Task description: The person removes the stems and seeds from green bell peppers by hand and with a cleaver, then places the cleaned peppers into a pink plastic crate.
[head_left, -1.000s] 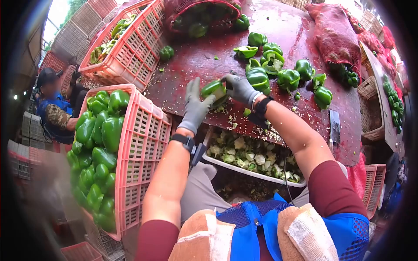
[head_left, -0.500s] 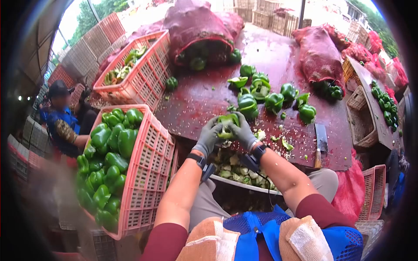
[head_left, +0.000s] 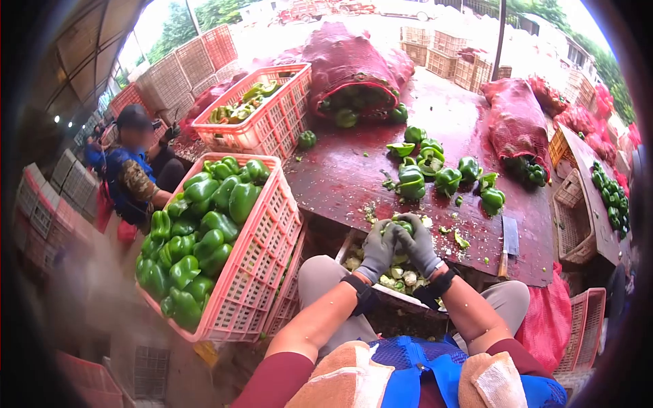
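Observation:
My left hand (head_left: 379, 249) and my right hand (head_left: 417, 247), both in grey gloves, are wrapped together round a green pepper (head_left: 405, 226), which shows only in part between the fingers. They are at the table's near edge, above a white tub (head_left: 385, 290) of pale pepper scraps. Beyond them, whole and cut green peppers (head_left: 411, 182) lie on the dark red table (head_left: 340, 183). A cleaver (head_left: 510, 238) with a wooden handle rests on the table to the right of my hands.
A pink crate (head_left: 255, 272) full of green peppers stands at the left, with another crate (head_left: 272, 126) of pepper pieces behind it. Red mesh sacks (head_left: 354, 64) lie at the back. A person (head_left: 136, 166) is at the far left. A red sack (head_left: 547, 319) hangs at the right.
Both hands have moved nearer my body with the pepper, from over the table to over the tub, and closed more tightly round it. The whole view has shifted too.

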